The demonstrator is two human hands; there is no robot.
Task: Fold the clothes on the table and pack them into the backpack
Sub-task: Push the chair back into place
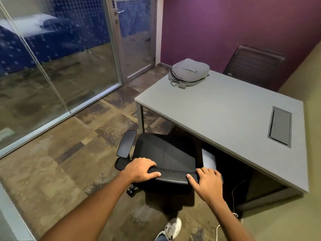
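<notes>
1. Your left hand (141, 169) grips the top edge of the black mesh office chair (166, 159), fingers curled over its backrest, low in the frame's centre.
2. Your right hand (209, 182) clamps the same backrest edge further right, thumb on the mesh.
3. The grey backpack (189, 72) lies flat on the far left corner of the grey tabletop (225, 108), upper centre of the frame, well apart from both hands.
4. A second dark chair (255, 62) stands behind the tabletop against the purple wall (225, 23).
5. A cable hatch (280, 126) sits in the tabletop at right.
</notes>
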